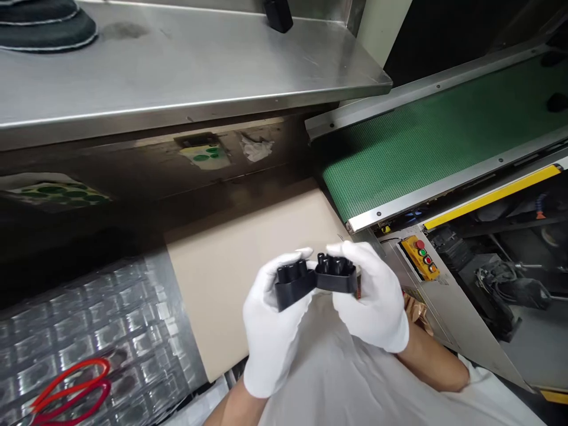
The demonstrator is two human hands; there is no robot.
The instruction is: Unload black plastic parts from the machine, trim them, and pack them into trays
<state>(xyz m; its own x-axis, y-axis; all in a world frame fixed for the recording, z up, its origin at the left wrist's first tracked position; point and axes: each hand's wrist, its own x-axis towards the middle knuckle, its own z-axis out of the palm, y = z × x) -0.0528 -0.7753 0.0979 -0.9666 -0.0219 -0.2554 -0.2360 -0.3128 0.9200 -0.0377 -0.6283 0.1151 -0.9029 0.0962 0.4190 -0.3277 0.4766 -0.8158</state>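
My left hand (275, 322), in a white glove, is closed around a black plastic part (295, 285) with several short round posts standing up from its base. A second, similar black plastic part (336, 275) is gripped by my right hand (373, 296), also gloved in white. Both parts are held close together in front of my body, their near ends almost meeting; whether they touch I cannot tell. Below them lies a beige board (248, 254). The undersides of both parts are hidden by my fingers and palms.
A steel shelf (190, 65) runs across the top, bearing a black block (278, 15) and dark round pads (47, 26). To the right are a green conveyor belt (426, 130) and a yellow button box (419, 258). Red-handled scissors (73, 390) lie on clear plastic trays (133, 343).
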